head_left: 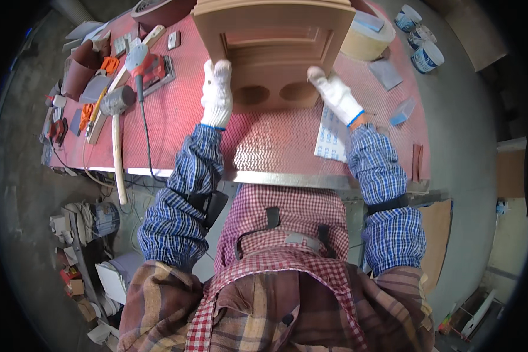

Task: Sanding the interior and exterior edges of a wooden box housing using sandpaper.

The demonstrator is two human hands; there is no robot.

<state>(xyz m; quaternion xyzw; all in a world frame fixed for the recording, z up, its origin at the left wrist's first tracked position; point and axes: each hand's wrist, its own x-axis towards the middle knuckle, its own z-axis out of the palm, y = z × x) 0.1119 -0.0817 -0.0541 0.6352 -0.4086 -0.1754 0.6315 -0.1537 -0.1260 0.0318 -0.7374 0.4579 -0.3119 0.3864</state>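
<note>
A brown panelled box-like piece [270, 70] stands at the far middle of the table, with a moulded frame and two dark round hollows low on its near side. My left hand [217, 88], in a white knitted glove, grips its left edge. On the opposite edge my right hand [336, 94], gloved the same way, holds the piece too. The fingers behind the edges are partly hidden. A sheet of sandpaper [331, 138], printed backing up, lies just below my right hand.
Left on the red mesh-covered table [264, 144] are a corded sander [149, 64], a mallet [117, 105] with its handle over the front edge, and orange-handled tools [87, 114]. Right are a tape roll [366, 41], a grey pad [385, 74] and a translucent block [403, 111]. Buckets [426, 57] stand beyond.
</note>
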